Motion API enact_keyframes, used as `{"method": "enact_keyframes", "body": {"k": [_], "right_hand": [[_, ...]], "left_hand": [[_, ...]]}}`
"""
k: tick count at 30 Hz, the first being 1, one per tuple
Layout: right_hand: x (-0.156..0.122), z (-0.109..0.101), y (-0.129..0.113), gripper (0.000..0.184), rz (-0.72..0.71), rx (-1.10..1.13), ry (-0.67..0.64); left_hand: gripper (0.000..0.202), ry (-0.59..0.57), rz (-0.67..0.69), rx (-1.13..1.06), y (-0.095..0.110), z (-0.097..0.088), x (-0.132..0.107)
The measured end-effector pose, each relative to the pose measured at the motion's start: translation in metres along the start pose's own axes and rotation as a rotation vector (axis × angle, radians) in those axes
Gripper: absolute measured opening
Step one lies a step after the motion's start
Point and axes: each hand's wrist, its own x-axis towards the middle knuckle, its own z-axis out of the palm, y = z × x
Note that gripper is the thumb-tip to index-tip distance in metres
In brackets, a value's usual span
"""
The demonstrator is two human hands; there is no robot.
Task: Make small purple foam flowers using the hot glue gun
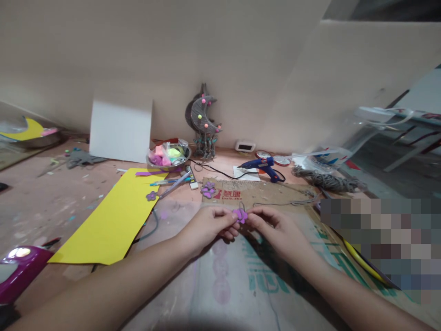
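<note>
A small purple flower (242, 216) with a grey cord on it is pinched between my two hands above the plastic-covered work surface. My left hand (215, 223) grips its left edge with thumb and fingers closed. From the other side, my right hand (267, 219) has its thumb and fingertips closed on the right petals. Just beyond lie more purple flowers with grey edging (208, 190) on a piece of brown cardboard (255, 189). Another such flower (151, 196) rests at the right edge of a yellow sheet (106, 220).
Behind my hands lies a blue glue gun (258, 163) with its cord. A metal bowl (186, 156) of coloured clay packets stands near a grey moon ornament (204, 115). Grey yarn (325, 179) is at the right, a magenta device (24, 271) at the left. A white board (120, 124) leans on the wall.
</note>
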Motion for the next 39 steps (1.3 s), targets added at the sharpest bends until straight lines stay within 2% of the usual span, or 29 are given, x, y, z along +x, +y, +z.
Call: {"method": "enact_keyframes", "body": {"k": [4,9,12,14,16,18,23,27,33,39], "right_hand": [[0.003,0.004,0.005,0.027,0.108,0.109,-0.015],[0.002,-0.002,-0.002,0.031,0.147,0.252,-0.1],[0.0,-0.004,-0.01,0.034,0.173,0.269,-0.186],[-0.002,-0.004,-0.013,0.036,0.177,0.265,-0.261],[-0.004,-0.003,-0.015,0.038,0.166,0.262,-0.318],[-0.005,-0.004,-0.016,0.038,0.16,0.248,-0.343],[-0.003,-0.01,-0.016,0.031,0.155,0.18,-0.29],[-0.001,-0.012,-0.015,0.027,0.133,0.131,-0.214],[-0.003,-0.01,-0.015,0.025,0.109,0.084,-0.148],[-0.005,-0.009,-0.016,0.024,0.062,0.049,-0.127]], "left_hand": [[0.029,0.008,0.008,0.01,-0.002,0.003,-0.002],[0.02,-0.001,0.068,0.115,-0.002,0.002,-0.001],[0.026,0.058,0.249,0.271,0.001,0.001,-0.003],[0.038,0.003,0.416,0.401,0.004,0.0,-0.006],[0.029,-0.067,0.494,0.5,0.006,0.0,-0.009],[0.014,-0.068,0.486,0.537,0.007,0.0,-0.01],[0.008,0.002,0.344,0.404,0.011,0.0,-0.01],[0.016,-0.036,0.233,0.344,0.013,0.002,-0.012],[0.038,0.0,0.246,0.456,0.005,0.005,-0.012],[0.035,-0.023,0.224,0.495,-0.003,0.007,-0.011]]}}
